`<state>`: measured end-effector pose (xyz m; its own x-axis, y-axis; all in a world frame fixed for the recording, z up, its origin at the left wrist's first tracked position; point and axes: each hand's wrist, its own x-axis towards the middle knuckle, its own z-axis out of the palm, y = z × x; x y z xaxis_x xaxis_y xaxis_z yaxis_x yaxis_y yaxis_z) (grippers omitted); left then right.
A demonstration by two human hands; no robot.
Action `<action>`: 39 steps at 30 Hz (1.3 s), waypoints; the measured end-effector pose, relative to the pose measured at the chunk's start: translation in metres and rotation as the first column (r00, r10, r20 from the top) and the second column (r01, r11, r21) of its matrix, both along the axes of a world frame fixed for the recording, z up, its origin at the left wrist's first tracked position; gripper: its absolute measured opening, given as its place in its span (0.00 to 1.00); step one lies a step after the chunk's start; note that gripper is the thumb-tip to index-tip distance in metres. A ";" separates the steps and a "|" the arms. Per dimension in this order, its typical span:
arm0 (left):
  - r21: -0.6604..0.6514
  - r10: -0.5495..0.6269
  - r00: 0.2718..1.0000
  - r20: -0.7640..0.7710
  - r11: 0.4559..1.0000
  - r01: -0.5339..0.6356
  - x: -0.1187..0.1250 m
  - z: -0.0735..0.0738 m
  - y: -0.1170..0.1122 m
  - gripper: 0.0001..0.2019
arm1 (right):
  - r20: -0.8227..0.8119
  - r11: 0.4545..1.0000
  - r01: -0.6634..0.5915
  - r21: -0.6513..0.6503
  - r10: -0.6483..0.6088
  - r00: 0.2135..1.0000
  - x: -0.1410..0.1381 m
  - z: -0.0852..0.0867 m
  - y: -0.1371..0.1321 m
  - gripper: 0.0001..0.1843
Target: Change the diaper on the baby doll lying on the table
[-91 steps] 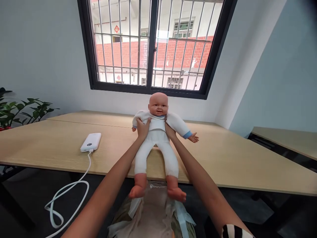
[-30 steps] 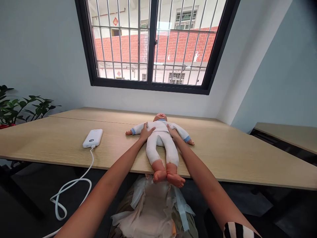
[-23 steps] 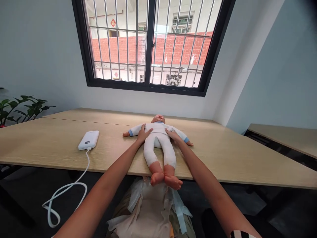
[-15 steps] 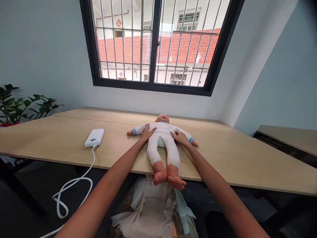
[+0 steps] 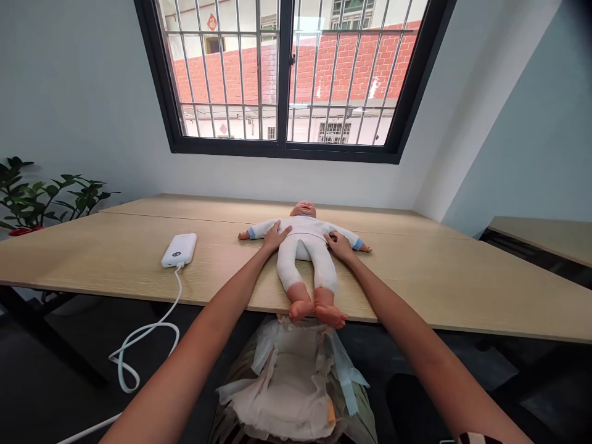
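A baby doll (image 5: 303, 250) in a white suit with blue cuffs lies on its back on the wooden table. Its head points toward the window, and its bare feet reach the near edge. My left hand (image 5: 276, 236) grips the doll's waist on the left, thumb over the belly. On the opposite side, my right hand (image 5: 339, 245) has its fingers curled against the waist. Below the table edge, an opened diaper (image 5: 296, 382) with spread tabs rests on my lap.
A white power bank (image 5: 179, 250) lies on the tabletop (image 5: 444, 277) to the left, its white cable (image 5: 139, 336) hanging off the edge. A potted plant (image 5: 50, 197) stands at far left. Behind the table is a barred window (image 5: 287, 80). Another table (image 5: 546, 237) stands at right.
My view has tilted down slightly, so the window sits higher and more of the diaper shows. Both hands stay at the doll's waist, with only a slight shift of the right fingers.
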<state>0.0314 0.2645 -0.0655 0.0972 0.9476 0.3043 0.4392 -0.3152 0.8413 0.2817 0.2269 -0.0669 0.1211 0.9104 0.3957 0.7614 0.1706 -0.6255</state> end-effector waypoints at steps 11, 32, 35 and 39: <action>0.210 0.187 0.981 -0.043 0.962 -0.174 0.001 0.003 -0.008 0.08 | -0.017 0.982 0.178 0.065 -0.177 0.984 -0.006 0.010 -0.013 0.09; 0.057 -0.215 0.954 0.208 0.977 0.208 -0.017 0.030 -0.012 0.10 | -0.381 0.977 -0.109 0.184 0.173 0.908 -0.020 0.020 -0.015 0.13; 0.019 -0.187 0.926 0.328 0.981 0.192 -0.019 0.033 -0.012 0.11 | -0.408 0.976 -0.065 0.209 0.147 0.901 -0.019 0.022 -0.013 0.12; 0.007 -0.148 0.959 0.243 0.989 0.150 -0.022 0.038 -0.020 0.07 | -0.412 0.975 -0.028 0.219 0.119 0.904 -0.019 0.024 -0.016 0.11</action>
